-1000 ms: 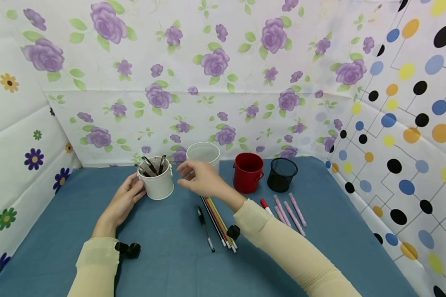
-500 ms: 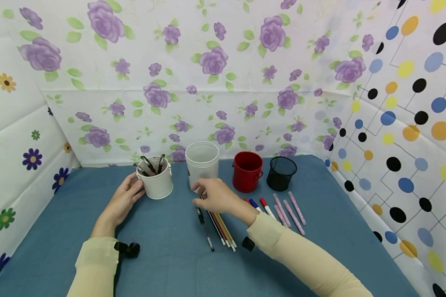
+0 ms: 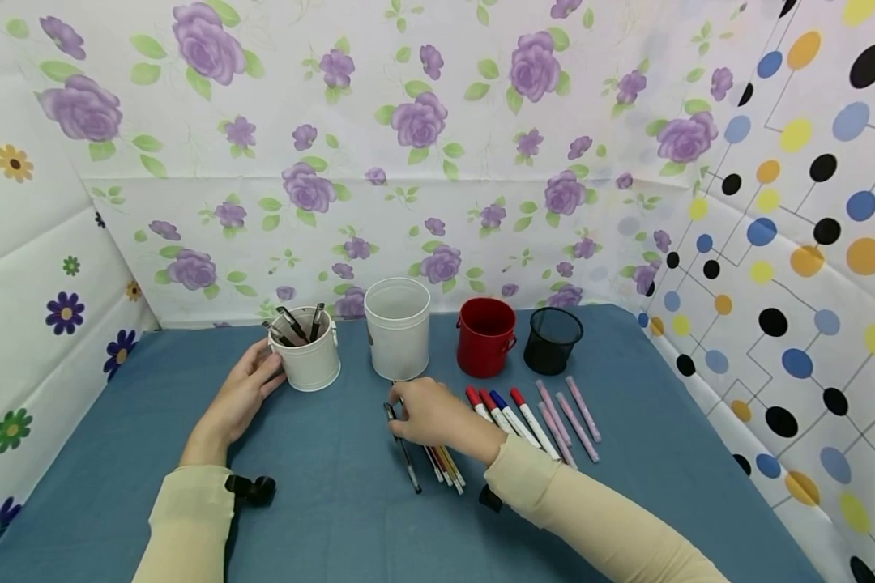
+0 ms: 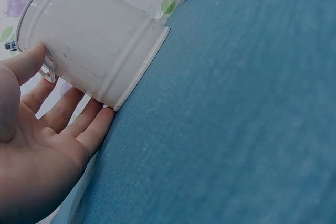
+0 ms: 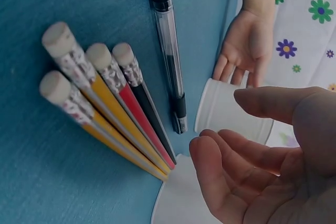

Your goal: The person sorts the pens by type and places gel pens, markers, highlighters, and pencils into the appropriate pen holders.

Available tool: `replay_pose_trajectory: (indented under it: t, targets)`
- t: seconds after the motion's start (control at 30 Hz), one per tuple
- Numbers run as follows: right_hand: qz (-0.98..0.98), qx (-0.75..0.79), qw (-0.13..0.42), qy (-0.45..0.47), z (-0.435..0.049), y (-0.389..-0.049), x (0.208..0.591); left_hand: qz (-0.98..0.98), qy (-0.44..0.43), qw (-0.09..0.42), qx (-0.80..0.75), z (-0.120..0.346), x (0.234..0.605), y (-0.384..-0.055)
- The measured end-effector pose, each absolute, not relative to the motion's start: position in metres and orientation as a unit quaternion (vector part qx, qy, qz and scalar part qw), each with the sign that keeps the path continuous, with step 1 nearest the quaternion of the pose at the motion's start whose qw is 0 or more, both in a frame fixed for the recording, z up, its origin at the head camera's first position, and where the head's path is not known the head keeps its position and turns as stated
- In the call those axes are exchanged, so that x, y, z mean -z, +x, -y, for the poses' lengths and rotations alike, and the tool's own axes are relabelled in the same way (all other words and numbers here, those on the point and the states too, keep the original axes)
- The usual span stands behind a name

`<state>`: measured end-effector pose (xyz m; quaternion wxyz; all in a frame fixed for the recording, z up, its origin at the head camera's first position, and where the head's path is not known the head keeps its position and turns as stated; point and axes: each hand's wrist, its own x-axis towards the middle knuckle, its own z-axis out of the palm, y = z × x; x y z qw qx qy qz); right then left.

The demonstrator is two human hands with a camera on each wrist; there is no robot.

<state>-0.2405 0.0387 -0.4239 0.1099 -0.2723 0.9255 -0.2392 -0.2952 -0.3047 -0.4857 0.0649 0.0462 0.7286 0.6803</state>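
Note:
A small white metal bucket (image 3: 312,366) with several dark pens (image 3: 317,321) in it stands upright at the left. My left hand (image 3: 241,390) rests against its left side; the left wrist view shows the thumb near the handle lug and the fingertips touching the wall of the bucket (image 4: 94,40). My right hand (image 3: 437,413) hovers over a black gel pen (image 5: 170,61) lying on the cloth, thumb and fingers apart with nothing between them. Beside the pen lie several pencils (image 5: 126,103) with white erasers, partly hidden under the right hand in the head view.
A taller white cup (image 3: 397,340), a red bucket (image 3: 485,340) and a black mesh cup (image 3: 552,344) stand in a row at the back. White markers (image 3: 535,425) with red and blue caps and several pink sticks (image 3: 578,427) lie at the right on the blue cloth (image 3: 321,518).
My right hand has come away from near the white bucket, moving right and down to the pen and pencils. The left hand has stayed at the bucket.

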Motion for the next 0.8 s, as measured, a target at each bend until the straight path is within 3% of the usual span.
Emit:
replay_pose_trajectory:
  t: [0.27, 0.8]
  targets:
    - [-0.936, 0.203, 0.116, -0.264, -0.034, -0.236, 0.428, -0.728, 0.049, 0.063, -0.681, 0.305, 0.486, -0.295]
    - [-0.952, 0.107, 0.069, -0.278, -0.023, -0.235, 0.439, -0.729, 0.048, 0.061, -0.68, 0.305, 0.488, -0.296]
